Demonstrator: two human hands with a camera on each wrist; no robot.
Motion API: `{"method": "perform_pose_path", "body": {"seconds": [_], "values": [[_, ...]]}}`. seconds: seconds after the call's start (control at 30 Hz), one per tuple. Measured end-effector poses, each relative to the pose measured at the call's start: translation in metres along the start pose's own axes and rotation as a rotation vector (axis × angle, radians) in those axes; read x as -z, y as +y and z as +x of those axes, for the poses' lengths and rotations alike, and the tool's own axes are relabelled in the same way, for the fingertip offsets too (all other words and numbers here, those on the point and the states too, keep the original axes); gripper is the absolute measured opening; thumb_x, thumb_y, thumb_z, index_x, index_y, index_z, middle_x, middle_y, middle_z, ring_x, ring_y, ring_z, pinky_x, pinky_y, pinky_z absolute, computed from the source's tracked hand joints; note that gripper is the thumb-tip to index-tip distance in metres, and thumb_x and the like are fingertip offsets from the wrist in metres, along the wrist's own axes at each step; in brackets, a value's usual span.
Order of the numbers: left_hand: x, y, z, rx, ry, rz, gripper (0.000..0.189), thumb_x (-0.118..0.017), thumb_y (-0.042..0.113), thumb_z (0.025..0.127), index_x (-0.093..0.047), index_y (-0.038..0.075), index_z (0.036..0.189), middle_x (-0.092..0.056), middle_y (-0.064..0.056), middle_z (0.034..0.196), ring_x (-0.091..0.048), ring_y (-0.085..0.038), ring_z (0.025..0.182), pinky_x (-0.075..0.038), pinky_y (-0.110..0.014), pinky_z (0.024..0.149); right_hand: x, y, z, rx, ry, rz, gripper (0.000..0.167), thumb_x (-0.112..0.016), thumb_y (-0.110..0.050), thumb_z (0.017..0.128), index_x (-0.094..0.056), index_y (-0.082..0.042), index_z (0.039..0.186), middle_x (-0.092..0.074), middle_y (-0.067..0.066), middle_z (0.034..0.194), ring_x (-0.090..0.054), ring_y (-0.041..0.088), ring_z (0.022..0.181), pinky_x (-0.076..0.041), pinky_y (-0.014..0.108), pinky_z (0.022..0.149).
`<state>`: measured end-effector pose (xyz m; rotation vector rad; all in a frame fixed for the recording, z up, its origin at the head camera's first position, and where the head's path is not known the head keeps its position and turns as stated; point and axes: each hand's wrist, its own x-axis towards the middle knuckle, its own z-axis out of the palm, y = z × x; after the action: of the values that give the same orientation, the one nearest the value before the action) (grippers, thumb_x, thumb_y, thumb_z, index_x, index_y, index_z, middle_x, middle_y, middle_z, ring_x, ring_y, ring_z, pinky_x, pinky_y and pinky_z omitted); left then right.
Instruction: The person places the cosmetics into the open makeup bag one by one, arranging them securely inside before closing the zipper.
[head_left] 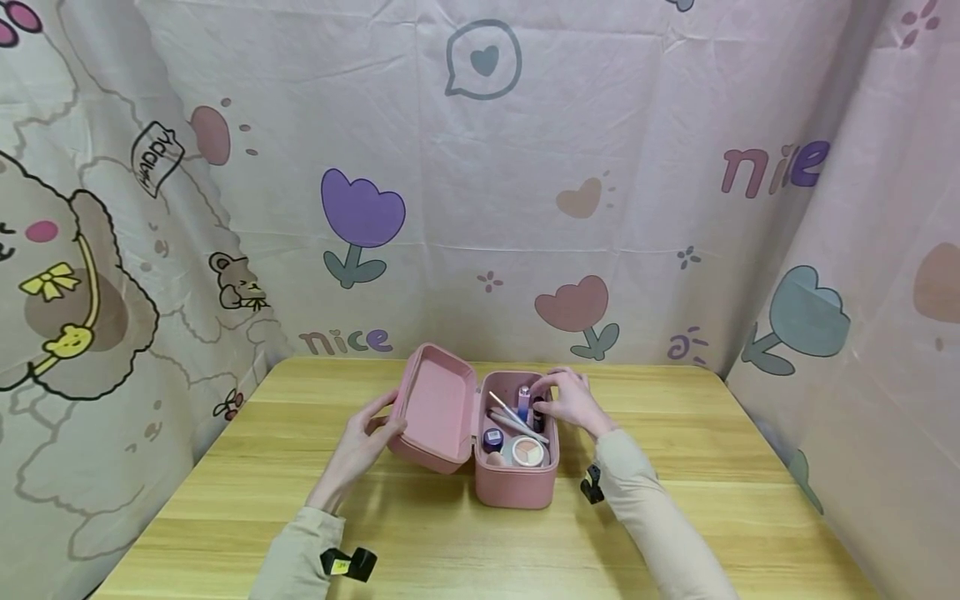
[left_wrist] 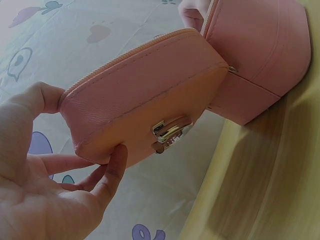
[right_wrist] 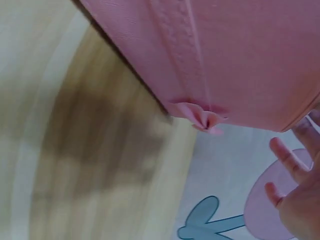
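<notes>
A pink makeup case (head_left: 516,487) stands on the table with its lid (head_left: 438,408) swung out to the left. My left hand (head_left: 360,450) grips the lid's outer edge, thumb on one side and fingers on the other; the left wrist view shows the metal clasp (left_wrist: 171,131) beside the fingertips. At the case's right rim my right hand (head_left: 573,400) reaches in, fingertips at a dark tube (head_left: 537,414); I cannot tell whether they pinch it. Inside lie a purple-and-blue tube (head_left: 523,402), slim brushes (head_left: 517,423), a dark-lidded jar (head_left: 492,439) and a round three-colour palette (head_left: 527,452).
The wooden table (head_left: 645,500) extends around the case on all sides. A patterned cloth (head_left: 480,167) hangs behind it and at both sides. Black wrist cameras sit on both sleeves, the right one (head_left: 592,484) near the case.
</notes>
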<state>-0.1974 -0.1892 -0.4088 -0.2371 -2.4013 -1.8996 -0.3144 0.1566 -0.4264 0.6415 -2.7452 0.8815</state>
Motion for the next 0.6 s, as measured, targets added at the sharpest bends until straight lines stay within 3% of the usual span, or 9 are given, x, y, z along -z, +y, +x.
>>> {"method": "perform_pose_path", "body": {"seconds": [0.23,0.33,0.43,0.53,0.6], "values": [[0.000,-0.003,0.001,-0.012,0.006,0.011,0.060,-0.060,0.014,0.099,-0.039,0.005,0.154,-0.038,-0.022,0.159,-0.059,-0.034,0.127,-0.054,-0.019,0.085,0.003,-0.005,-0.001,-0.005,-0.019,-0.031,0.024,-0.083,-0.014,0.077,-0.079,-0.013,0.100,-0.075,0.010,0.114,-0.051,0.036,0.127,-0.027,0.057,0.106],[-0.001,-0.004,0.000,-0.019,0.013,0.014,0.059,-0.060,0.014,0.098,-0.040,0.003,0.153,-0.040,-0.023,0.157,-0.062,-0.024,0.121,-0.055,-0.019,0.083,0.001,-0.002,-0.003,-0.029,0.023,0.074,0.026,-0.082,-0.014,0.079,-0.078,-0.010,0.104,-0.069,0.018,0.124,-0.047,0.041,0.132,-0.025,0.061,0.110],[-0.001,-0.004,0.000,-0.017,0.017,0.012,0.059,-0.060,0.013,0.098,-0.040,0.003,0.153,-0.041,-0.022,0.157,-0.062,-0.019,0.119,-0.055,-0.020,0.082,-0.001,0.002,-0.009,-0.075,0.103,0.246,0.028,-0.079,-0.012,0.082,-0.076,-0.007,0.109,-0.065,0.021,0.131,-0.045,0.041,0.136,-0.024,0.064,0.117],[-0.001,-0.004,0.000,-0.023,0.017,0.002,0.059,-0.060,0.013,0.099,-0.039,0.003,0.153,-0.039,-0.023,0.158,-0.060,-0.029,0.124,-0.054,-0.020,0.082,-0.004,0.003,-0.018,-0.076,0.210,0.398,0.030,-0.077,-0.009,0.084,-0.074,-0.004,0.113,-0.065,0.021,0.132,-0.049,0.036,0.134,-0.027,0.063,0.118],[-0.001,-0.003,0.000,-0.015,0.016,-0.007,0.059,-0.059,0.014,0.099,-0.038,0.004,0.154,-0.037,-0.021,0.160,-0.057,-0.036,0.128,-0.054,-0.018,0.083,-0.006,0.002,-0.026,-0.064,0.289,0.460,0.030,-0.077,-0.008,0.085,-0.073,-0.003,0.114,-0.067,0.019,0.130,-0.054,0.026,0.129,-0.034,0.058,0.115]]}}
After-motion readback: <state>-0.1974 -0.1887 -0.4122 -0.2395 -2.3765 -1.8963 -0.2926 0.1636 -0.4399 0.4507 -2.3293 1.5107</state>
